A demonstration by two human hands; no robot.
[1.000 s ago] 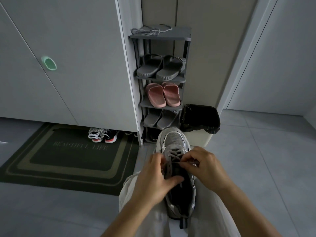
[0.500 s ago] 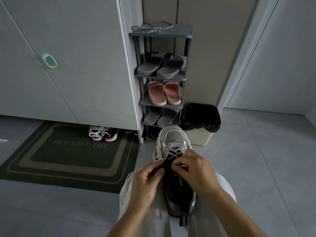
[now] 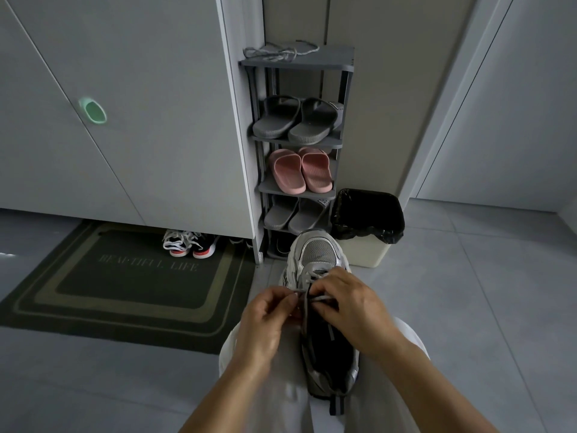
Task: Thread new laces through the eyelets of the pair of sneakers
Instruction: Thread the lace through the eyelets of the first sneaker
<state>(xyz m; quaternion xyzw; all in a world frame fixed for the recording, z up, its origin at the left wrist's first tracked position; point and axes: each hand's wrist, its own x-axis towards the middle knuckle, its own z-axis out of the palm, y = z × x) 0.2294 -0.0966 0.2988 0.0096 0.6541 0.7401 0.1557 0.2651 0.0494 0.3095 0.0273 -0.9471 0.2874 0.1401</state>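
A grey and silver sneaker (image 3: 317, 254) lies on my lap, toe pointing away, its dark tongue (image 3: 321, 339) open toward me. A pale grey lace (image 3: 307, 310) crosses its lower eyelets and one strand hangs down over the tongue. My left hand (image 3: 265, 323) pinches the lace at the sneaker's left side. My right hand (image 3: 352, 307) grips the lace at the right eyelet row and covers that part of the shoe. A second grey lace (image 3: 281, 53) lies coiled on top of the shoe rack.
A narrow grey shoe rack (image 3: 296, 142) stands ahead with grey slippers (image 3: 296, 120) and pink slippers (image 3: 299, 170). A bin with a black liner (image 3: 368, 220) sits to its right. A dark doormat (image 3: 125, 276) and black-red sneakers (image 3: 190, 243) lie at the left.
My left hand has slid left off the tongue and drawn the lace out sideways. My right hand has stayed at the right eyelets. The view has shifted slightly.
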